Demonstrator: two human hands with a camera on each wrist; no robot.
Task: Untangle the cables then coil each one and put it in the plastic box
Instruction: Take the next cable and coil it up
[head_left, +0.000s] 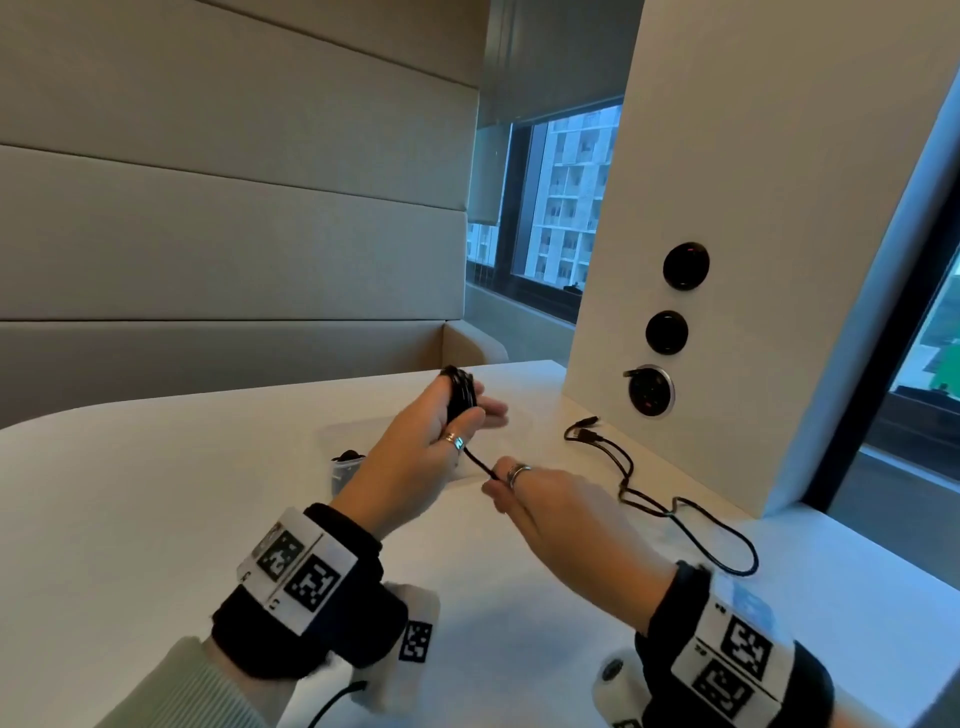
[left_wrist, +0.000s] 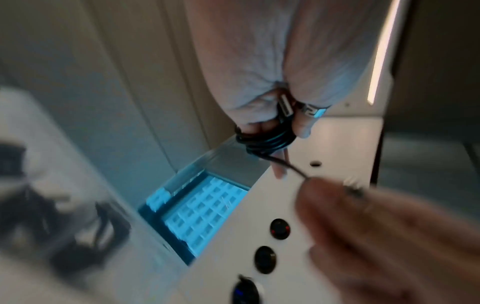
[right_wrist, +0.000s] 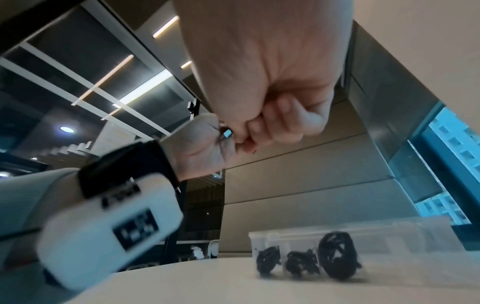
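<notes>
Above the white surface (head_left: 156, 493) we see the left hand (head_left: 431, 431) with its grip curled round a coiled black cable (head_left: 460, 397), the right hand (head_left: 540, 499) pinching that cable's free strand, the plastic box (right_wrist: 363, 246) holding three coils, and another cable (head_left: 649, 499) loose beside the right hand.

plastic box (head_left: 345, 470) mostly behind left hand (head_left: 415, 441), right hand (left_wrist: 376, 236) blurred

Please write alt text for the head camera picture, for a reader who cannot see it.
Above a white table, the left hand holds a coiled black cable while the right hand pinches its loose end. Another black cable lies uncoiled on the table beside a white panel with round sockets.
</notes>
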